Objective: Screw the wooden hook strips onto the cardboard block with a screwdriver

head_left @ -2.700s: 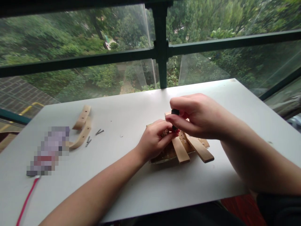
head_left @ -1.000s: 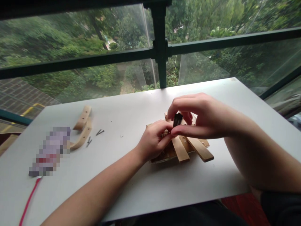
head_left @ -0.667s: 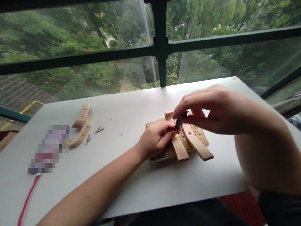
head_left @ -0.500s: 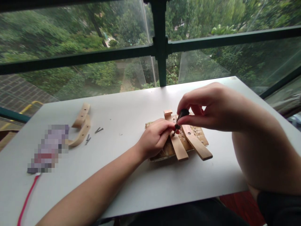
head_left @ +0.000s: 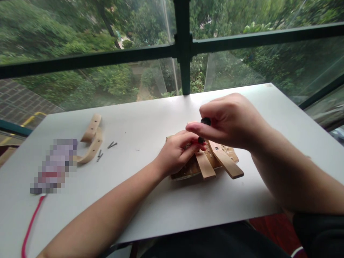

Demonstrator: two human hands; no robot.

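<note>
Red cord point(head_left: 30, 227) leads up to a pixelated purple item point(head_left: 55, 163) on the white counter point(head_left: 150, 218). Right of that lie two curved wooden pieces point(head_left: 92, 129), then loose dark screws point(head_left: 112, 145). The left hand point(head_left: 176, 150), over the left part of a brown board point(head_left: 189, 173), pinches a screwdriver point(head_left: 205, 121) low down, its tip hidden. One wooden strip point(head_left: 206, 168) juts out nearer the viewer; above it, the right hand point(head_left: 227, 120) grips the black handle. A second strip point(head_left: 228, 163), its screw head point(head_left: 216, 148) showing, slants below that hand.
</note>
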